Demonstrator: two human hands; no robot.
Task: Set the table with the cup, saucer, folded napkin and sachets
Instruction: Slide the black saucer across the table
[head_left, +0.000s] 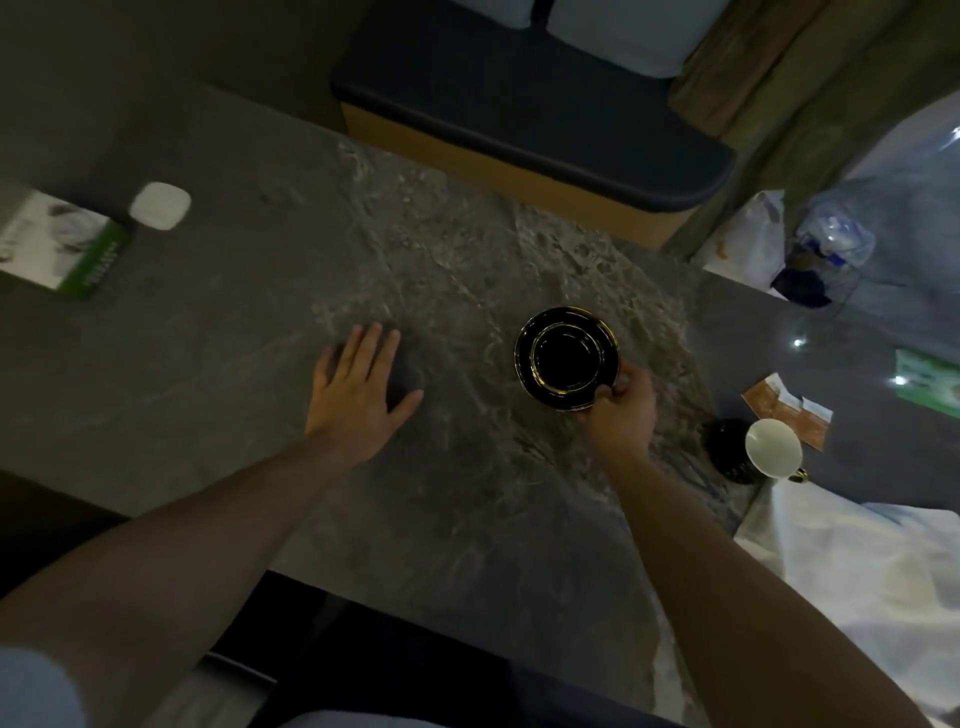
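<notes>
White napkin (857, 561) at near right edge of marble table (415, 493); cup (773, 448) and sachets (789, 408) beyond it; right hand (621, 402) pinching black saucer (566, 358) rim mid-table; left hand (358, 389) flat, fingers spread, empty.

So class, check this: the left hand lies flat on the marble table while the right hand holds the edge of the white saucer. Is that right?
Not quite. In the head view the saucer is black with a gold rim, not white; the white piece is the cup further right. The rest holds: the left hand lies flat on the table, and the right hand grips the saucer's edge.
</notes>
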